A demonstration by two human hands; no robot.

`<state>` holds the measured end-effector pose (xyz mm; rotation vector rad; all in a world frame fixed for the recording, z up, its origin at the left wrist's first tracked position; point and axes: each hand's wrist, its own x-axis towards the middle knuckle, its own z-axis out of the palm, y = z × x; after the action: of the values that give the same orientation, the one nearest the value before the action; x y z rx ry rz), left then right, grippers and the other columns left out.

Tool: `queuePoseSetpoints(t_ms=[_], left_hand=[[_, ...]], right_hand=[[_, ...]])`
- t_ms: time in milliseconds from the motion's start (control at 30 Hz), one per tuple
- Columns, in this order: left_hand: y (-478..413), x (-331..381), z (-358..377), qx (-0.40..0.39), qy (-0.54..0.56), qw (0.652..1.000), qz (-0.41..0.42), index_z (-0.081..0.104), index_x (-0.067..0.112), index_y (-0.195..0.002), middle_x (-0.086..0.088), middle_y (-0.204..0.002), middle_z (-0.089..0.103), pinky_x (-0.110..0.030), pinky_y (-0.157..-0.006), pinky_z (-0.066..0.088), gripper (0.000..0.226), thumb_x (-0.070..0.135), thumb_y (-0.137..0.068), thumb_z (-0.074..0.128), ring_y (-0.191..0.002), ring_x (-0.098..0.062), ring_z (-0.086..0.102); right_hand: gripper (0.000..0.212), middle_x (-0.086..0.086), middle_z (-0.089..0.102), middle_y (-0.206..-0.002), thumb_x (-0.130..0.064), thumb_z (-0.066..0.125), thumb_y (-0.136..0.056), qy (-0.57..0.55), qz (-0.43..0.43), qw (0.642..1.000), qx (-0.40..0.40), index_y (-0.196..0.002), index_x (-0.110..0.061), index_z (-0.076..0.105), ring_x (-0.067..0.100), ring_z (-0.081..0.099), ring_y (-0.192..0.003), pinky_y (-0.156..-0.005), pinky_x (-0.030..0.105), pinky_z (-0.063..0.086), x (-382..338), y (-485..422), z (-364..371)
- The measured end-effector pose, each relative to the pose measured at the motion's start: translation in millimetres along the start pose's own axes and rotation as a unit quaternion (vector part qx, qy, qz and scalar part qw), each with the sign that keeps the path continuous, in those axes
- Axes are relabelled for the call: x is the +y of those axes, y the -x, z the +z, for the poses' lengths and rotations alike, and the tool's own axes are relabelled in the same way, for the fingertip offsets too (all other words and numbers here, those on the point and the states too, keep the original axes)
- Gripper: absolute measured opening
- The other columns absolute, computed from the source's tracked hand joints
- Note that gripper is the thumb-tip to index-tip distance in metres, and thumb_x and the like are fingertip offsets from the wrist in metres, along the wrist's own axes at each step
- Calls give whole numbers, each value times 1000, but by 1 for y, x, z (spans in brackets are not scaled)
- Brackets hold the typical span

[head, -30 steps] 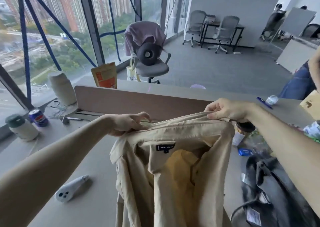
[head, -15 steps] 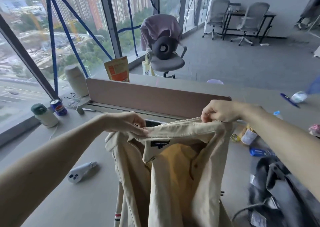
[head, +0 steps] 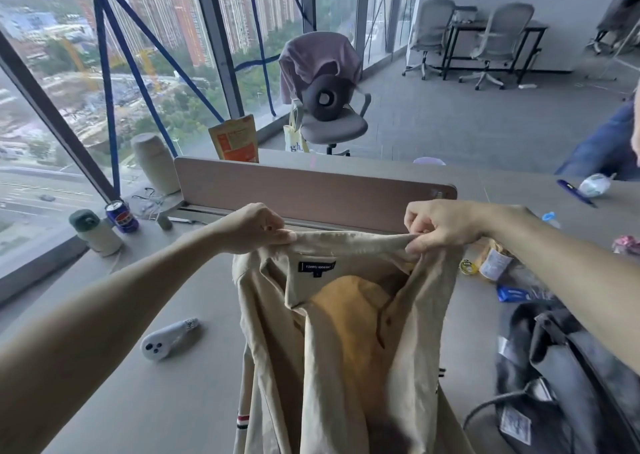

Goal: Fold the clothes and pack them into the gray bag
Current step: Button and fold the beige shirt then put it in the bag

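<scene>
A beige shirt [head: 349,343] with a dark neck label hangs in the air above the grey table [head: 166,398], stretched out at its top edge. My left hand [head: 254,227] pinches that edge on the left, and my right hand [head: 438,223] grips it on the right. The shirt's inside faces me and its lower part runs out of the frame. The gray bag [head: 568,381] lies open on the table at the lower right, partly behind my right forearm.
A white controller [head: 168,337] lies on the table left of the shirt. A brown divider panel [head: 311,190] stands behind my hands. A can [head: 119,216], a flask [head: 95,232] and a pale container sit at the far left. Small packets and a cup lie near the bag.
Both hands still hold the shirt's top edge, and the right hand has regripped with its fingers curled further under. The view has swung a little, so the table items sit more to the right.
</scene>
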<state>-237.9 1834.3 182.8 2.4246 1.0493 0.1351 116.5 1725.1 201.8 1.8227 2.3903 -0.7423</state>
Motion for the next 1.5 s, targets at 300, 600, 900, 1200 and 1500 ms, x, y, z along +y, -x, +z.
queuePoseSetpoints(t_ms=[300,600,900,1200,1500], left_hand=[[26,-14,16,-28,-82,996,10,61,16,-65,5,-65,57,-22,-49,32,28,30,-74,84,-56,-6,43],[13,-63,68,25,-125,992,-20,56,14,-95,-3,-76,59,-32,-52,45,18,30,-95,64,-63,-22,57],[-22,-104,91,-3,37,973,-226,63,15,-91,-6,-84,65,-30,-58,48,9,21,-96,58,-80,-29,64],[-78,-120,139,100,404,857,-303,50,16,-120,-10,-106,64,-28,-64,61,23,14,-99,59,-87,-20,70],[-56,-141,207,-54,479,825,-295,43,20,-133,-8,-106,72,-45,-88,58,41,25,-98,64,-96,-26,72]], right_hand=[[50,-2,47,-50,-41,66,-92,-1,11,990,144,-59,-7,49,16,44,-54,-59,39,36,-5,3,32],[19,-10,59,-59,-33,74,-85,-36,91,986,132,-72,-21,67,17,58,-71,-68,38,46,7,-2,57],[36,14,63,-78,-35,57,-95,-56,261,942,204,-63,-22,47,40,61,-81,-69,41,50,25,-47,110],[37,-1,68,-88,-10,56,-94,-256,322,880,237,-129,-19,57,28,67,-83,-81,46,59,31,-83,168],[40,0,69,-83,-13,66,-90,-302,427,846,107,-128,-9,59,15,58,-74,-70,25,42,2,-26,276]])
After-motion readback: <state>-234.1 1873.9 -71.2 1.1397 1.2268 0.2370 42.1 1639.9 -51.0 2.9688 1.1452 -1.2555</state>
